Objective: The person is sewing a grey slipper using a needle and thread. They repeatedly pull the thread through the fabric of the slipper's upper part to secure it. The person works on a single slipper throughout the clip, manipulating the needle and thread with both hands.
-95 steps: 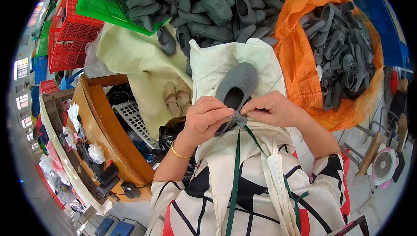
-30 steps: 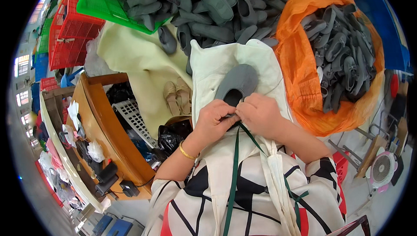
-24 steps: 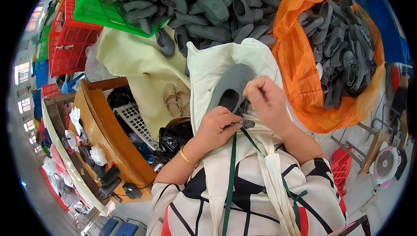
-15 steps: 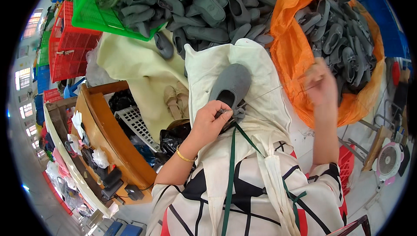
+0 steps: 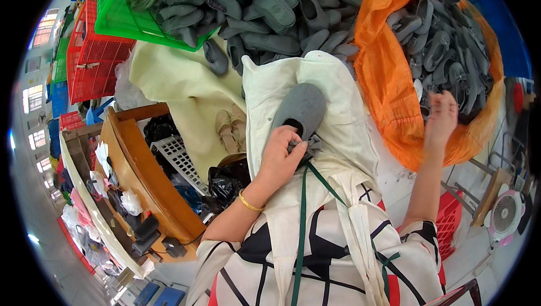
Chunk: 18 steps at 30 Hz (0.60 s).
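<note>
A grey cloth slipper [image 5: 301, 106] lies on the white cloth pad [image 5: 344, 109] over my lap, its toe pointing away from me. My left hand [image 5: 283, 151] is closed on the gathered grey fabric at the slipper's heel end, thumb and fingers pinching it. Out to the right, my right hand [image 5: 441, 115] is raised in front of the orange sack, apart from the slipper. Its fingers look drawn together but are blurred, and whatever they pinch is too small to make out. No thread shows clearly now.
An orange sack [image 5: 389, 103] full of grey slippers stands at the right. Beyond the pad lies a heap of slippers [image 5: 273, 10] beside a green basket [image 5: 121, 16]. Left are a red crate [image 5: 93, 58], tan shoes [image 5: 228, 128] and a wooden cabinet [image 5: 146, 176]. A fan [image 5: 506, 210] stands far right.
My right hand has moved further right and slightly lower, away from the slipper. The thread that stretched between them no longer shows clearly. My left hand keeps its grip on the heel end.
</note>
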Each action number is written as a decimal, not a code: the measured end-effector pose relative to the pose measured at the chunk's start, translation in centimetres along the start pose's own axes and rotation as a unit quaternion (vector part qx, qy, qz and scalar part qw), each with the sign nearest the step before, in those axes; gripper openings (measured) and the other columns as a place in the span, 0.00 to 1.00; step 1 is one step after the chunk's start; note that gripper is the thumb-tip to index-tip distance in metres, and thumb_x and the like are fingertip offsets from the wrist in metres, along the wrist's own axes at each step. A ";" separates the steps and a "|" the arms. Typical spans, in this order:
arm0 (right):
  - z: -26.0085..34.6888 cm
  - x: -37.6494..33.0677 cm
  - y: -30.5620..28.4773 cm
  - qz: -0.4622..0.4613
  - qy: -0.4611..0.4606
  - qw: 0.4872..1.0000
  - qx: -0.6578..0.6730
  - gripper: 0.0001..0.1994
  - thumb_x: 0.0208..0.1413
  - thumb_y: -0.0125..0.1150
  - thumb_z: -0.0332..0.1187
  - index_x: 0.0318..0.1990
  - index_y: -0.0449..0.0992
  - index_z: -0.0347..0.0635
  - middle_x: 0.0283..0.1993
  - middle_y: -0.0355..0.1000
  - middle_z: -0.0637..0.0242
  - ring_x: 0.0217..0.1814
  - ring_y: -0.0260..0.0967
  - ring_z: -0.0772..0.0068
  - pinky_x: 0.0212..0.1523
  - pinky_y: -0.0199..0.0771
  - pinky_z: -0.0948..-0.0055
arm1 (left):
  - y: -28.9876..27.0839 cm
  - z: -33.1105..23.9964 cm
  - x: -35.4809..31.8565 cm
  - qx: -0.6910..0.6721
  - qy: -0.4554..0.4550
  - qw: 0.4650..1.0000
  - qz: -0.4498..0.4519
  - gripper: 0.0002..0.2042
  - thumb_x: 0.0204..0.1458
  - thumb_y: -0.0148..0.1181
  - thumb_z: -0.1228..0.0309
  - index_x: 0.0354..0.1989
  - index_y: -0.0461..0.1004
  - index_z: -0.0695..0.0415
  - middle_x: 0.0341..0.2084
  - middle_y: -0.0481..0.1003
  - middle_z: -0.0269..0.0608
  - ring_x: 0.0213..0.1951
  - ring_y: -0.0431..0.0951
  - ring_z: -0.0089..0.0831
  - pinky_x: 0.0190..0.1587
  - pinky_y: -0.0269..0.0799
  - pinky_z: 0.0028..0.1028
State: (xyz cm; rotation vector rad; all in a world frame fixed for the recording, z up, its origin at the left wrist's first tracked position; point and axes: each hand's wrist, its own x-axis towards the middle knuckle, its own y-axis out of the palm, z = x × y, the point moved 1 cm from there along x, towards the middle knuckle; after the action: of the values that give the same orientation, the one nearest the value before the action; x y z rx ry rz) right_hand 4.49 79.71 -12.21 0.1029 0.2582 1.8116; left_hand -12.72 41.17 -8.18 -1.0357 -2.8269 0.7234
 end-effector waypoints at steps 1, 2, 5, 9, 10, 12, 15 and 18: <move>-0.6 -1.4 1.4 0.059 0.039 0.997 -0.016 0.08 0.65 0.58 0.30 0.48 0.73 0.37 0.33 0.73 0.70 0.35 0.71 0.79 0.42 0.75 0.78 | 0.4 0.6 -0.1 -0.044 -0.077 0.996 0.023 0.05 0.56 0.59 0.73 0.35 0.73 0.61 0.29 0.73 0.40 0.30 0.72 0.31 0.35 0.69 0.28; -0.7 -2.9 3.5 0.070 0.101 0.991 -0.045 0.08 0.66 0.58 0.31 0.49 0.75 0.41 0.32 0.72 0.73 0.33 0.68 0.82 0.36 0.72 0.81 | 0.8 1.1 -0.2 -0.085 -0.153 0.983 0.047 0.04 0.56 0.59 0.73 0.35 0.73 0.61 0.30 0.73 0.37 0.31 0.71 0.28 0.34 0.68 0.27; -0.7 -7.3 8.9 0.193 0.188 0.961 -0.067 0.06 0.65 0.59 0.33 0.46 0.77 0.46 0.26 0.69 0.77 0.24 0.61 0.87 0.24 0.62 0.82 | 2.4 2.4 -0.2 -0.234 -0.246 0.941 0.007 0.04 0.57 0.56 0.72 0.37 0.72 0.58 0.31 0.72 0.33 0.31 0.69 0.21 0.32 0.65 0.23; -1.8 -10.9 12.5 0.362 0.245 0.893 -0.110 0.06 0.66 0.56 0.31 0.47 0.76 0.44 0.23 0.64 0.78 0.21 0.58 0.88 0.21 0.57 0.86 | 3.0 1.6 1.0 -0.417 -0.330 0.846 -0.049 0.05 0.57 0.54 0.72 0.40 0.71 0.55 0.30 0.72 0.30 0.29 0.67 0.17 0.29 0.62 0.21; -1.8 -11.7 13.4 0.385 0.244 0.880 -0.130 0.06 0.66 0.56 0.31 0.46 0.76 0.44 0.23 0.64 0.78 0.21 0.58 0.89 0.22 0.58 0.86 | 2.9 1.3 1.2 -0.445 -0.333 0.829 -0.067 0.03 0.57 0.53 0.73 0.38 0.71 0.55 0.29 0.72 0.29 0.29 0.67 0.17 0.29 0.61 0.20; -1.6 -13.3 15.1 0.429 0.241 0.853 -0.172 0.06 0.65 0.56 0.31 0.45 0.77 0.43 0.22 0.64 0.78 0.22 0.58 0.89 0.24 0.59 0.85 | 2.8 0.9 1.4 -0.499 -0.338 0.791 -0.100 0.02 0.58 0.51 0.74 0.35 0.71 0.55 0.27 0.71 0.28 0.27 0.66 0.16 0.28 0.60 0.19; 0.0 -14.8 17.2 0.485 0.170 0.809 -0.284 0.07 0.63 0.57 0.29 0.45 0.77 0.41 0.25 0.67 0.77 0.25 0.59 0.88 0.27 0.61 0.83 | 3.3 2.6 1.2 -0.593 -0.309 0.737 -0.102 0.05 0.59 0.56 0.72 0.29 0.72 0.53 0.24 0.70 0.26 0.25 0.65 0.16 0.28 0.59 0.19; -0.8 -15.4 17.3 0.507 0.105 0.801 -0.301 0.08 0.61 0.58 0.28 0.46 0.77 0.38 0.27 0.70 0.74 0.26 0.61 0.86 0.29 0.64 0.80 | 3.8 1.5 2.4 -0.580 -0.323 0.732 -0.152 0.10 0.58 0.63 0.68 0.25 0.71 0.52 0.21 0.68 0.26 0.23 0.63 0.17 0.27 0.59 0.20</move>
State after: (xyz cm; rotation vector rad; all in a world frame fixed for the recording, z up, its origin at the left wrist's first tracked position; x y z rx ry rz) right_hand -8.11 60.69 -7.98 -0.5148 -0.3135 2.8973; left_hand -12.64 44.56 -11.49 -0.1980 -3.8766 -1.1402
